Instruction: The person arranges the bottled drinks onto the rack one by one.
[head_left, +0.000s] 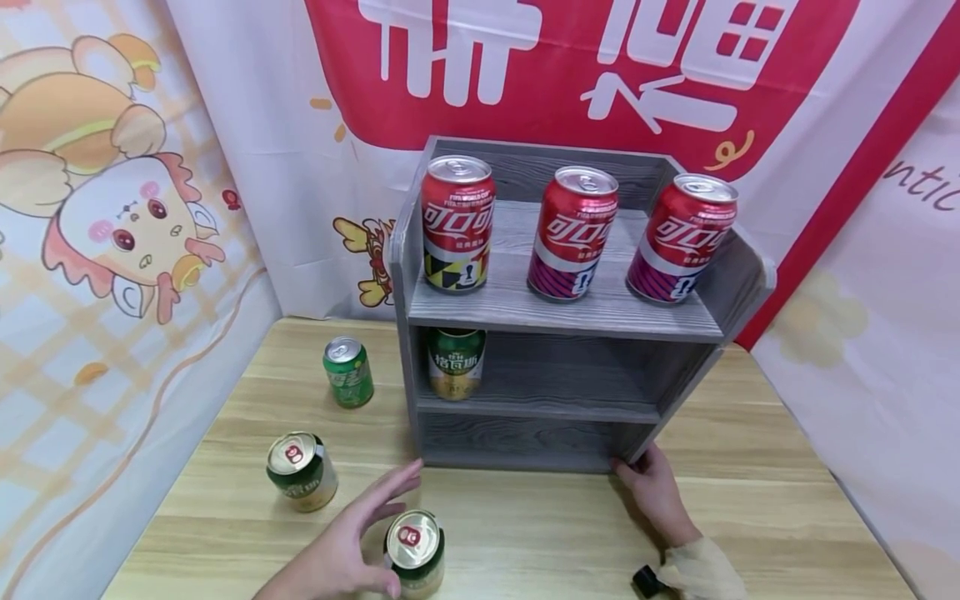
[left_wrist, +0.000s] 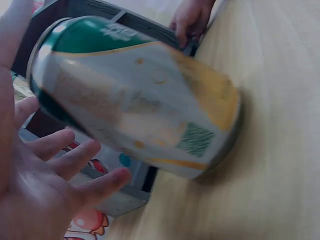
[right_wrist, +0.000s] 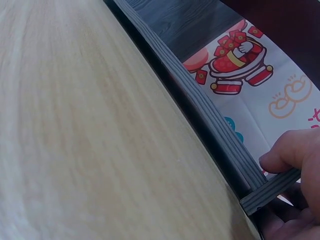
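A green-and-gold kvass can (head_left: 415, 553) stands upright on the table, close to my left hand (head_left: 356, 537). In the left wrist view, the fingers (left_wrist: 80, 160) are spread beside the can (left_wrist: 135, 95), without curling round it. At the lower right front corner of the grey wooden shelf (head_left: 517, 457), my right hand (head_left: 654, 492) grips the side panel. The right wrist view shows the thumb (right_wrist: 287, 152) on one face of the panel (right_wrist: 270, 190) and fingers behind it.
Three red cola cans, left (head_left: 456, 225), middle (head_left: 573, 233) and right (head_left: 682, 240), stand on the top shelf. One kvass can (head_left: 457, 364) occupies the middle level. Left of the shelf are a green can (head_left: 348, 372) and another kvass can (head_left: 302, 472). Printed cloth (head_left: 247, 150) hangs behind.
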